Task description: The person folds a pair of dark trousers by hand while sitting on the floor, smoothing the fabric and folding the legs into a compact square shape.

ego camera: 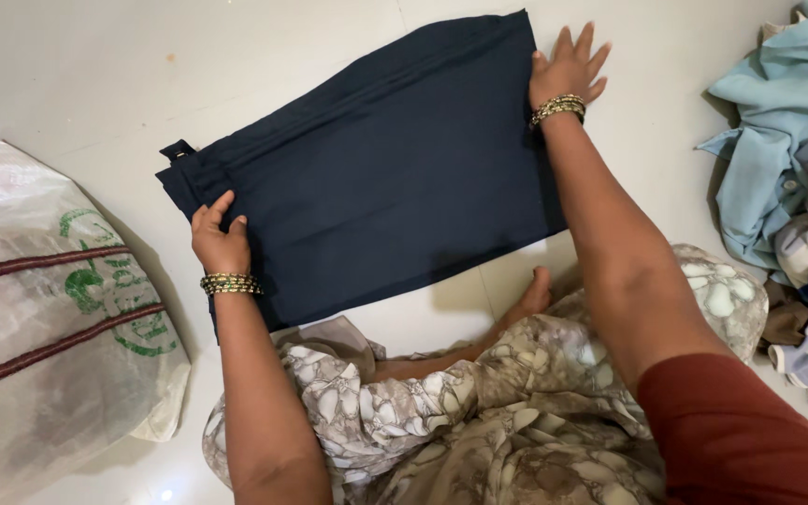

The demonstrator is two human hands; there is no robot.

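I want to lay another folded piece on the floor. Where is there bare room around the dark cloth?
Bare floor lies beyond the navy garment, and between it and the woven sack. A narrower strip runs between the right hand and the clothes pile. Near the left hand and knees it is crowded.

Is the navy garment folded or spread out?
Folded: navy garment lies as a flat rectangle on the floor, layered edges showing, both hands pressing it.
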